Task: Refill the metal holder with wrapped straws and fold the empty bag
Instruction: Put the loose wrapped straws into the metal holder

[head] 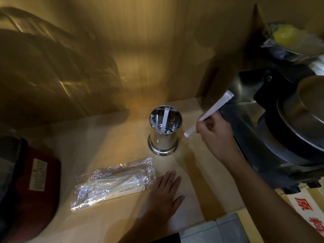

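Right now your right hand (213, 132) is curled into a loose fist around a small bunch of wrapped straws (209, 114), thumb and fingers pinching them near their lower third. Their paper sleeves are white, flat and narrow, and the bunch tilts up and away from your knuckles toward the steel equipment (284, 130) beyond your wrist, with the short lower ends poking out below your fingers.

Just to the inner side of that hand, apart from it, stands the metal holder (164, 130): a polished, mirror-bright cylinder on a wider rounded foot, upright on the pale wood-grain surface (108, 137). One wrapped straw (164, 120) leans inside it, and small holes show in its base.

Your left hand (164, 192) lies flat and open on the surface, fingers spread, palm down, holding nothing. Just past its little-finger side, close to the fingertips, lies the clear plastic bag (114, 181). It is crinkled and glossy, catching bright highlights, lying flat and long, and pale straws show through the film, so it is not empty.

Farther out on that same side sits a dark red rounded object (42, 186) with a pale rectangular label; what it is cannot be told.
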`<state>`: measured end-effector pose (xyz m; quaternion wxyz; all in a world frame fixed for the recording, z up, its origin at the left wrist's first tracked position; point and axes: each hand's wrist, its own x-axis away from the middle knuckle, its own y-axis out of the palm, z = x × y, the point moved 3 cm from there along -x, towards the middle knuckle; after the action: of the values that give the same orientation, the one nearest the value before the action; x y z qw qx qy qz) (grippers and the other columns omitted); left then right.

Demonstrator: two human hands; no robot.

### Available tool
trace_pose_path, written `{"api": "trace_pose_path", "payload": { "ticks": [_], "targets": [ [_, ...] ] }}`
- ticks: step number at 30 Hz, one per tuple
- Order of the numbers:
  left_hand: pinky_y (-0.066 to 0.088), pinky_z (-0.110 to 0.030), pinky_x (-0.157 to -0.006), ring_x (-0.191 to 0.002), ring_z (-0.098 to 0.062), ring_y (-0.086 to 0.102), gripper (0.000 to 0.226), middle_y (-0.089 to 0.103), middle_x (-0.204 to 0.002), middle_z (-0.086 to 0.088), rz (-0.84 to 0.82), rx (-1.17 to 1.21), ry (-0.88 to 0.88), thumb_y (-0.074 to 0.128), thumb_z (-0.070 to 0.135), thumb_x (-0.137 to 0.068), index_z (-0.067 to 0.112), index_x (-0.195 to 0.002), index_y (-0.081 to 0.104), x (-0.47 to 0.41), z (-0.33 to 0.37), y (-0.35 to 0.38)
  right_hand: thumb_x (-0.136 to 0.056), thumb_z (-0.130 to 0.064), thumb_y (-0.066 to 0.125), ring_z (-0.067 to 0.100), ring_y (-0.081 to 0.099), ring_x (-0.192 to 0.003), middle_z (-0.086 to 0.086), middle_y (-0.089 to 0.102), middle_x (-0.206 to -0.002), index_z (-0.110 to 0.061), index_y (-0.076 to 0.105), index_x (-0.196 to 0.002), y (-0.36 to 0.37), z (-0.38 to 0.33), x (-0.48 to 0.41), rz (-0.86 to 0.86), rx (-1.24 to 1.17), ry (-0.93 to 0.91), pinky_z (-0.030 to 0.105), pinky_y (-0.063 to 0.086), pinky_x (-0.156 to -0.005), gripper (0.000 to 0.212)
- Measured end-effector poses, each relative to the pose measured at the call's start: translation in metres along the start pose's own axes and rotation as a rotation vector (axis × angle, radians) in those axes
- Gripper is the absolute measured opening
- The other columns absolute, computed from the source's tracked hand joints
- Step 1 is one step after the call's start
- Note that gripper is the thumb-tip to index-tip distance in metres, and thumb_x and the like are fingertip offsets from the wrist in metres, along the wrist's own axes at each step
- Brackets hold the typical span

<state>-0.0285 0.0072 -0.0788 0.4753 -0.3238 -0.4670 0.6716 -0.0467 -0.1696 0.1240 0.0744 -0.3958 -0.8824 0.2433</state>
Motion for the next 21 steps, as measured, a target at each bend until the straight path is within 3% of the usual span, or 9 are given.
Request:
{"api": "trace_pose_path", "payload": {
  "ticks": [5, 7, 9, 11, 15, 21],
  "targets": [
    [0.037, -0.035, -0.103, -0.125, -0.019, 0.051, 0.053, 0.057, -0.133, -0.003, 0.015, -0.04, 0.009, 0.042, 0.054, -0.086, 0.02, -0.125, 0.056, 0.001, 0.001, -0.003, -0.089, -0.017, 0.053, -0.016, 0.053, -0.066, -0.015, 0.055, -0.071, -0.035, 0.049, -0.077, 0.017, -0.03, -0.017, 0.037, 0.025, -0.112, 0.002, 0.04, -0.053, 0.022],
    [0.042, -0.033, -0.101, -0.125, -0.018, 0.051, 0.054, 0.058, -0.132, -0.002, 0.003, -0.058, 0.001, 0.041, 0.055, -0.086, 0.021, -0.125, 0.056, 0.001, 0.002, -0.004, -0.089, -0.017, 0.052, -0.006, 0.055, -0.065, -0.016, 0.055, -0.068, -0.033, 0.053, -0.076, 0.029, -0.03, -0.022, -0.029, 0.124, -0.126, 0.01, 0.042, -0.054, 0.021],
    [0.036, -0.036, -0.103, -0.125, -0.018, 0.051, 0.055, 0.057, -0.133, -0.002, -0.004, -0.063, -0.001, 0.039, 0.056, -0.086, 0.021, -0.125, 0.055, 0.0, 0.002, -0.005, -0.088, -0.014, 0.051, 0.012, 0.06, -0.073, -0.004, 0.063, -0.075, -0.023, 0.06, -0.081, 0.04, -0.023, -0.028, -0.096, 0.225, -0.082, 0.033, 0.049, -0.065, 0.014],
    [0.035, -0.034, -0.103, -0.126, -0.017, 0.049, 0.055, 0.056, -0.135, -0.001, -0.013, -0.068, 0.001, 0.038, 0.057, -0.086, 0.022, -0.127, 0.052, -0.001, 0.002, -0.004, -0.087, -0.013, 0.052, 0.026, 0.06, -0.082, 0.006, 0.066, -0.087, -0.019, 0.063, -0.087, 0.048, -0.013, -0.032, -0.171, 0.317, -0.045, 0.041, 0.05, -0.072, 0.012],
    [0.042, -0.033, -0.102, -0.127, -0.017, 0.049, 0.056, 0.055, -0.136, -0.001, -0.031, -0.041, -0.005, 0.036, 0.058, -0.087, 0.023, -0.128, 0.05, -0.001, 0.0, -0.002, -0.086, -0.019, 0.053, 0.027, 0.058, -0.087, 0.006, 0.065, -0.096, -0.016, 0.062, -0.09, 0.06, 0.0, -0.038, -0.29, 0.535, 0.013, 0.032, 0.044, -0.069, 0.01],
    [0.046, -0.035, -0.098, -0.125, -0.018, 0.051, 0.054, 0.057, -0.134, -0.002, -0.041, -0.052, -0.01, 0.038, 0.056, -0.085, 0.023, -0.125, 0.053, -0.001, 0.005, -0.008, -0.085, -0.014, 0.053, 0.028, 0.059, -0.091, 0.008, 0.067, -0.099, -0.016, 0.064, -0.099, 0.063, -0.005, -0.04, -0.262, 0.482, -0.01, 0.038, 0.05, -0.078, 0.018]
  ]
}}
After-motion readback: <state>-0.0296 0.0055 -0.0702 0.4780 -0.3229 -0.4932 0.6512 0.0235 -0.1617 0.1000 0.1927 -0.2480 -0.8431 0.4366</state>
